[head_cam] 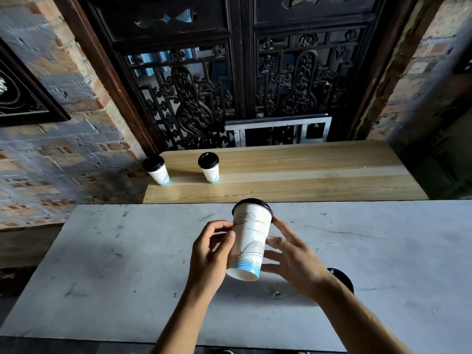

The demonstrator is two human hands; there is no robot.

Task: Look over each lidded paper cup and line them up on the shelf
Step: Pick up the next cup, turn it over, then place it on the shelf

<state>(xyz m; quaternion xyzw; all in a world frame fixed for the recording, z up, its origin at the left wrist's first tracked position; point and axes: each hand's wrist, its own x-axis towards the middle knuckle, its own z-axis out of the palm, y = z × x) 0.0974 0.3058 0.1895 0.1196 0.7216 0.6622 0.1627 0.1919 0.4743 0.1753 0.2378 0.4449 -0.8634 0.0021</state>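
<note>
Grey table (107, 264), wooden shelf (306, 175), brick walls (63, 154)

Matt printed paper cup (249, 241), glossy black plastic lid (252, 202); varnished wooden shelf (306, 175); scuffed grey stone table (127, 264)

Black lid (342, 279) behind right forearm (339, 310): mostly hidden, cup body below unseen. Held cup (251, 241): printed text too small to read; lid top faces away. Left grip (213, 251) fingertips concealed behind cup wall. Framed picture (23, 90) cut by left edge. Desk (102, 264) near edge partly out of frame.
</note>
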